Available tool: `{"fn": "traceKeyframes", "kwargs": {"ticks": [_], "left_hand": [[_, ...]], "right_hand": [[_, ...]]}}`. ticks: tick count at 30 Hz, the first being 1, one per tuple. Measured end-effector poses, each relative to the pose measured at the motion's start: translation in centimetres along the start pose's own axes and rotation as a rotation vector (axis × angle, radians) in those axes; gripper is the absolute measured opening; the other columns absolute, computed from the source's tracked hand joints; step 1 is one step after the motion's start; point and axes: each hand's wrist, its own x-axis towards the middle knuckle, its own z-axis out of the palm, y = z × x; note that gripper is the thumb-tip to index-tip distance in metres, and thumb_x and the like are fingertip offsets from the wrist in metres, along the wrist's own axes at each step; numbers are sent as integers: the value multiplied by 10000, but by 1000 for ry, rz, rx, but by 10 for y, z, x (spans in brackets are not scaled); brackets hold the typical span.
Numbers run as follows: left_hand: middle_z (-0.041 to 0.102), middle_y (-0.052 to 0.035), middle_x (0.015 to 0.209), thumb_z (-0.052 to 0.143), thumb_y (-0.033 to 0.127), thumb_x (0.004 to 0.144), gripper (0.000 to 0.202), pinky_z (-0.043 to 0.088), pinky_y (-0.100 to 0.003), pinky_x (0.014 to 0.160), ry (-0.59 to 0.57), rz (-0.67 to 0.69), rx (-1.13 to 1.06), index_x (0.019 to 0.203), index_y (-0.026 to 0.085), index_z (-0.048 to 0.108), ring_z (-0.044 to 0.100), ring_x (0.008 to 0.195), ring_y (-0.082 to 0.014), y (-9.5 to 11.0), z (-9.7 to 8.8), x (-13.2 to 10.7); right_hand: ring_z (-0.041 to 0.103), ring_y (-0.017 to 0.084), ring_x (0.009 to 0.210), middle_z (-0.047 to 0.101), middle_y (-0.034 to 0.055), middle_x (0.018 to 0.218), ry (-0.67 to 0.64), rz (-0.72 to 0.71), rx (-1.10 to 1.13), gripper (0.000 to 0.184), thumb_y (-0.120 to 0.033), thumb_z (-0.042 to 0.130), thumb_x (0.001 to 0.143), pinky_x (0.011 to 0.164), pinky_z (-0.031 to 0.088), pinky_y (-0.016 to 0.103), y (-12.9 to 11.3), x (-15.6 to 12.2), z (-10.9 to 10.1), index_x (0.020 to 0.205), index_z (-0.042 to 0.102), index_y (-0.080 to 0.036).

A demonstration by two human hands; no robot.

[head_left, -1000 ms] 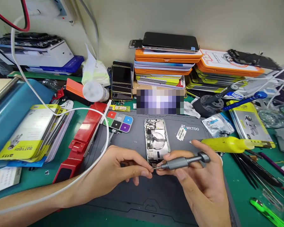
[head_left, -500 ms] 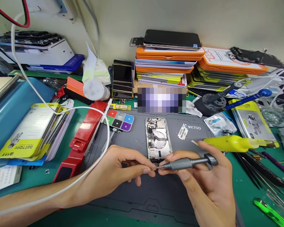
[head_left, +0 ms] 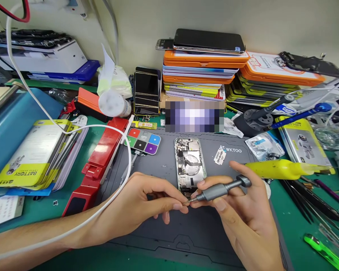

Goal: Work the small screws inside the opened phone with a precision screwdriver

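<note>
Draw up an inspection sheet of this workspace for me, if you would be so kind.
Surface: dark grey mat on a green tabletop; small specks on the mat.
Job's things: grey screwdriver, tilted; opened phone on the mat, internals exposed, near end partly hidden.
Clutter: yellow-labelled battery packs at left; yellow bottle and bright green tool at right.
Grips: right grip holds the screwdriver; left grip pinched at its tip, anything held there too small to tell.
Cables: white cable crosses in front of the left forearm; red-and-black cable at upper left.
Surroundings: pale wall; orange boxes stacked behind the mat, dark phone on top.
</note>
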Motion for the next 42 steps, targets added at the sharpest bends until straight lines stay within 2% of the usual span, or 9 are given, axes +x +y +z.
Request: {"fn": "traceKeyframes", "kwargs": {"ticks": [3, 8, 12, 16, 19, 22, 26, 32, 42], "left_hand": [[876, 16, 1007, 750, 252, 1002, 154, 507, -180, 587, -29, -16, 1, 1012, 287, 900, 728, 687, -104, 1, 0, -1], [865, 41, 1049, 738, 262, 1017, 211, 546, -203, 657, -51, 3, 48, 1159, 335, 876, 743, 758, -121, -3, 0, -1], [791, 36, 910, 539, 352, 1144, 278, 503, -227, 684, 103, 105, 170, 1046, 259, 781, 639, 710, -108, -6, -3, -2], [611, 31, 754, 422, 472, 1182, 427, 432, -257, 614, 230, 83, 58, 872, 226, 584, 512, 657, -130, -5, -5, -4], [550, 41, 719, 428, 475, 1178, 415, 428, -253, 610, 245, 41, -116, 863, 231, 545, 475, 642, -132, -1, -4, -4], [513, 57, 673, 447, 430, 1165, 361, 415, -231, 585, 226, 25, -270, 880, 237, 555, 436, 610, -126, 2, -4, -1], [506, 62, 667, 445, 357, 1155, 335, 396, -214, 567, 213, 27, -308, 868, 234, 566, 429, 604, -118, 5, -6, 1], [525, 58, 690, 443, 349, 1181, 432, 422, -187, 594, 144, 41, -220, 780, 221, 538, 448, 628, -107, 3, -6, 0], [548, 71, 689, 515, 332, 1156, 369, 417, -154, 590, 129, 46, -264, 819, 224, 617, 450, 603, -83, 0, -3, -2]], "right_hand": [[872, 239, 902, 836, 48, 1066, -21, 47, 43, 460, -280, 708, 1071, 751, 766, 364, 0, 2, -4, 1492, 565, -401], [846, 218, 741, 817, 50, 1061, -36, 110, 72, 474, -327, 703, 1069, 696, 761, 362, 0, 6, -12, 1520, 571, -392], [841, 234, 816, 815, 63, 1056, 49, 50, -6, 466, -301, 621, 1108, 719, 764, 383, -4, 8, -11, 1561, 543, -375], [829, 228, 882, 812, 41, 1036, 112, -211, -263, 611, -158, 608, 1095, 727, 767, 386, -2, 9, -12, 1636, 450, -394], [828, 202, 869, 808, 40, 1080, 23, -520, -512, 798, 23, 654, 986, 709, 760, 343, 5, 11, -15, 1666, 440, -337], [834, 205, 868, 805, 71, 1087, -69, -648, -673, 884, 89, 684, 902, 770, 760, 356, 13, 11, -15, 1685, 424, -229], [850, 222, 876, 821, 97, 1061, -177, -674, -737, 881, 106, 683, 878, 788, 759, 350, 17, 9, -13, 1680, 436, -161], [852, 198, 936, 830, 90, 1099, -189, -655, -744, 897, 132, 657, 869, 855, 746, 320, 16, 7, -12, 1681, 464, -200], [856, 205, 883, 850, 87, 999, -202, -710, -835, 894, 130, 633, 884, 787, 741, 295, 13, 10, -7, 1696, 459, -202]]}}
